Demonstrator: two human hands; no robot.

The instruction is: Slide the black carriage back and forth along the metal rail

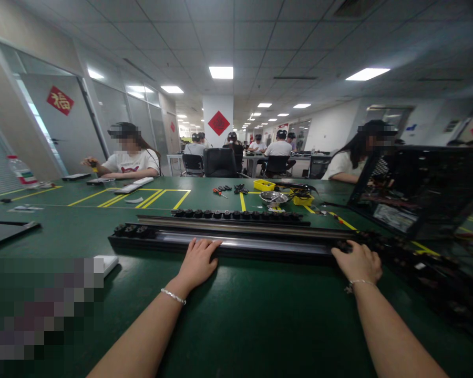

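A long black channel-shaped tray (260, 247) lies across the green table, with a few small round black parts (130, 229) at its left end. My left hand (199, 261) rests on the tray's near edge left of its middle, fingers spread and holding nothing. At the right end my right hand (358, 262) has its fingers curled over a small black part, partly hidden beneath them. Just behind the tray runs a rail, and beyond it a strip with a row of round black parts (236, 214).
Black parts (429, 273) are heaped at the right, before an open black computer case (410, 189). Farther back are a metal bowl (274, 197), a yellow bin (264, 185) and a screwdriver (219, 193). Two people sit across the table. A white object (109, 265) lies left.
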